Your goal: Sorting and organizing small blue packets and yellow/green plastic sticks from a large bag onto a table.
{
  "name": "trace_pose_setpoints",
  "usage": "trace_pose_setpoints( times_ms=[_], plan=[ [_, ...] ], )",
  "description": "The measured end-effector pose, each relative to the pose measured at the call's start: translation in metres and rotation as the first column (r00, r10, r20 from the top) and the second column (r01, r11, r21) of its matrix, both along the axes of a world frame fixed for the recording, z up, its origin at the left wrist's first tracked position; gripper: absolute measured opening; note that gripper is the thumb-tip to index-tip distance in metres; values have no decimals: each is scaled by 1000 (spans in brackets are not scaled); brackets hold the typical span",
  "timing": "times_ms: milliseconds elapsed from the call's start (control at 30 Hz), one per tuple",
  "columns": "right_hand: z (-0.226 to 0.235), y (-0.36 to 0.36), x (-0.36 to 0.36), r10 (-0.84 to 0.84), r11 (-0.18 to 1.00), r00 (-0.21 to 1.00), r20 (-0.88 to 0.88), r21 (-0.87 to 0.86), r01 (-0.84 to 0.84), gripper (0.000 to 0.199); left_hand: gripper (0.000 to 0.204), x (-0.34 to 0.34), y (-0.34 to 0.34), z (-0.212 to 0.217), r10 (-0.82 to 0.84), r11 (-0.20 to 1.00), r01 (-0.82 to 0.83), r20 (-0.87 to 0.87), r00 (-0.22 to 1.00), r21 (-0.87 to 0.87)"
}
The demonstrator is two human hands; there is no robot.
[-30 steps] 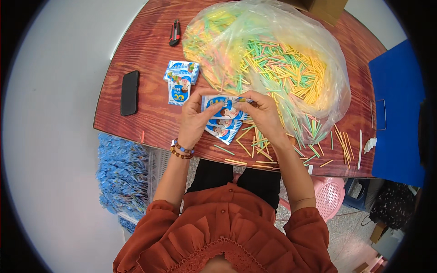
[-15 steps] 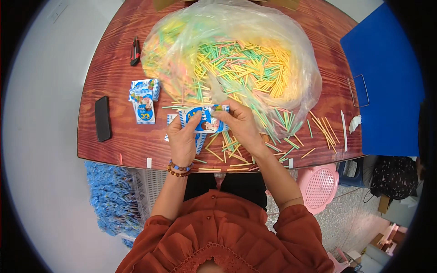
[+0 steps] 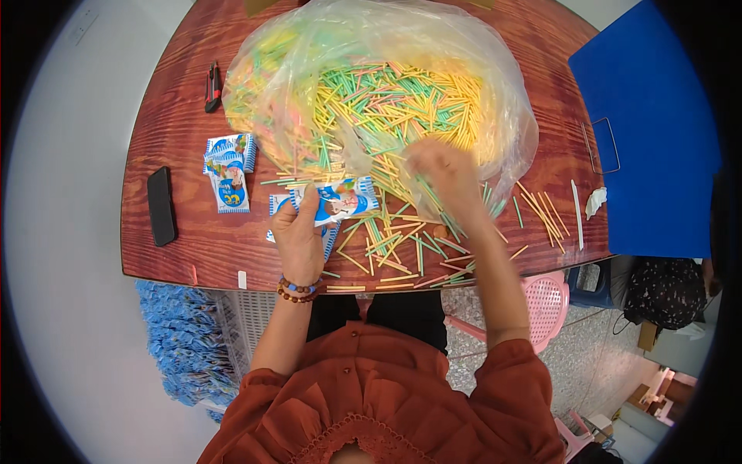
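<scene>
My left hand (image 3: pixel 297 240), with two bead bracelets at the wrist, pinches a small blue-and-white printed packet (image 3: pixel 345 199) between thumb and fingers. More packets of the same kind (image 3: pixel 330 238) lie partly hidden under that hand. My right hand (image 3: pixel 450 176) is over the near edge of a large clear plastic bag (image 3: pixel 519 116); its fingers are smeared by motion, so whether they hold anything cannot be made out. Thin yellow, green and pink sticks (image 3: pixel 417 97) fill the open bag. Loose sticks (image 3: pixel 394 246) are strewn between the bag and the table's near edge.
A few packets (image 3: pixel 230 182) lie stacked at the left, near a black phone (image 3: pixel 161 206) and a red-and-black box cutter (image 3: pixel 213 87). On the right stand a blue bin (image 3: pixel 645 147) and a pink stool (image 3: pixel 546 309). Many blue wrappers (image 3: pixel 182 340) are heaped below the table's left side.
My right hand has let go of the packet and moved right and up toward the bag. The packet stays in my left hand, now tilted. The whole view has shifted slightly.
</scene>
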State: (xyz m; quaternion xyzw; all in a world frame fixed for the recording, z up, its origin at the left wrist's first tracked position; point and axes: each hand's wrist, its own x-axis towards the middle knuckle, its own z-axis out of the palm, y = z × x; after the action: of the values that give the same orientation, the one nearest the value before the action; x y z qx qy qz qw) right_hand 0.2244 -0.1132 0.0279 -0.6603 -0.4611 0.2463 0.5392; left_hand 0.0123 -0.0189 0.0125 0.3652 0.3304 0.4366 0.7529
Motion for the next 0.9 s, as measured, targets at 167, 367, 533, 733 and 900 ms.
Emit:
trace_pose_setpoints(
  times_ms=[167,367,533,733,900],
  plan=[
    [21,-13,98,259,957,419,870,-291,12,11,19,4,-3,7,-8,999,7,-10,1000,-54],
    [11,-9,108,493,870,98,864,-491,-48,12,15,4,-4,-2,-35,999,35,12,999,-36],
    [7,-7,110,571,820,65,818,-571,-25,13,11,3,0,3,-49,997,51,24,998,-58],
    [1,-9,122,522,850,266,811,-519,-85,12,11,-1,-1,-4,-74,995,78,60,995,-64],
    [-7,-11,125,289,892,659,694,-445,77,11,12,0,0,-2,-85,992,92,79,993,-89]
  ],
)
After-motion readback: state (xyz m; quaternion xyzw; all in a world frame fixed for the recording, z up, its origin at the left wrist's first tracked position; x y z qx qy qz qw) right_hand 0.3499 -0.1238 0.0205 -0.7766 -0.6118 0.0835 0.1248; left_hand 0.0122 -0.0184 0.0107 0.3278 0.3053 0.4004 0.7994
